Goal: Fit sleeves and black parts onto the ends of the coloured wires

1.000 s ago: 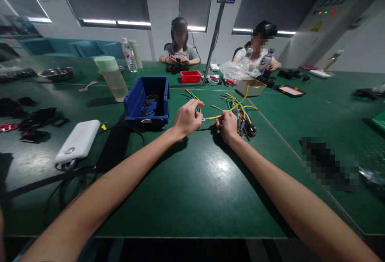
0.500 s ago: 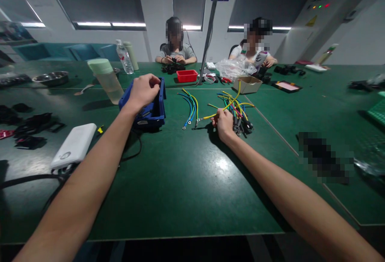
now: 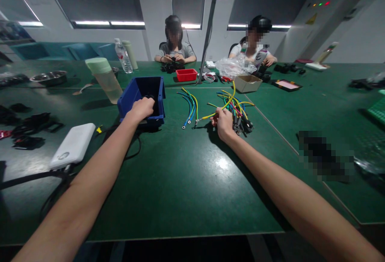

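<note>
My left hand reaches over the front of a blue plastic bin. Its fingers are curled down inside, and the fingertips and anything in them are hidden. Dark small parts show inside the bin. My right hand pinches a yellow wire. The wire's ring-terminal end points left and its free end curves upward. Under and beside that hand lies a bundle of coloured wires with dark ends. Between my hands several blue and yellow-green wires lie on the green table, ring terminals towards me.
A cloudy bottle with a green lid leans near the bin. A white power bank with black cables lies at the left. Farther back are a red tray, a cardboard box and a metal pole. Two people sit opposite.
My left hand has dropped from above the bin's far part to lower inside its front. The right hand keeps its hold on the yellow wire, almost unmoved.
</note>
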`<state>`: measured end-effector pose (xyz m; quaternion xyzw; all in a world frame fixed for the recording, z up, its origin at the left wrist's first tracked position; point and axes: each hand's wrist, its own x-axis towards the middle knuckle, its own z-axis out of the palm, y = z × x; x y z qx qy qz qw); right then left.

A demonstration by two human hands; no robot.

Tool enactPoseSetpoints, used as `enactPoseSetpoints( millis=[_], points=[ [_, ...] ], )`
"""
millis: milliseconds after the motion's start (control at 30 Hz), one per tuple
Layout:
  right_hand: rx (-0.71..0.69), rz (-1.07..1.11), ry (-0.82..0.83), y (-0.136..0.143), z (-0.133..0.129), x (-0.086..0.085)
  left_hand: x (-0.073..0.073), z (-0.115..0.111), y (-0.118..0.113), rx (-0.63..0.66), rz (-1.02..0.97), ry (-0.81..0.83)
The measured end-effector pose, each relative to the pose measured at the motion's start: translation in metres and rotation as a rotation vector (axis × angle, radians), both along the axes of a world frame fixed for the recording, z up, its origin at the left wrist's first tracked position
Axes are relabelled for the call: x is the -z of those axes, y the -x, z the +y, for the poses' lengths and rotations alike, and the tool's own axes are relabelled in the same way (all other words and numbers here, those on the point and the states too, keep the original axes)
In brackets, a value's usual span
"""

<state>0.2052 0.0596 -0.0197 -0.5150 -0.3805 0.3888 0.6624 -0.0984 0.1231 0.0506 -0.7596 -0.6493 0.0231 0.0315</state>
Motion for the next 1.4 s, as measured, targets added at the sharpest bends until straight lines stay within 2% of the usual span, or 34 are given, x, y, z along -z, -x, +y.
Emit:
enactPoseSetpoints(
  millis=[267, 467, 667, 933, 1200, 1400],
  points=[
    [0.009, 0.019, -0.005, 0.001, -0.001, -0.001, 0.001, -0.004, -0.003, 0.009, 0.066, -0.04],
    [0.007, 0.008, -0.007, 0.001, -0.001, -0.001, 0.001, -0.007, -0.005, 0.034, 0.074, -0.14],
    [0.003, 0.0, -0.012, 0.0, -0.001, 0.0, -0.004, -0.009, -0.008, -0.01, 0.069, -0.148],
    [-0.002, -0.002, -0.018, 0.0, -0.002, -0.001, -0.017, -0.013, -0.012, -0.033, 0.03, -0.292],
    [0.005, -0.024, -0.027, 0.001, -0.001, 0.0, -0.036, -0.021, -0.029, -0.173, -0.16, -0.457],
    [0.012, -0.032, -0.021, 0.001, -0.003, -0.001, -0.052, -0.042, -0.053, -0.114, -0.316, -0.583]
  ],
)
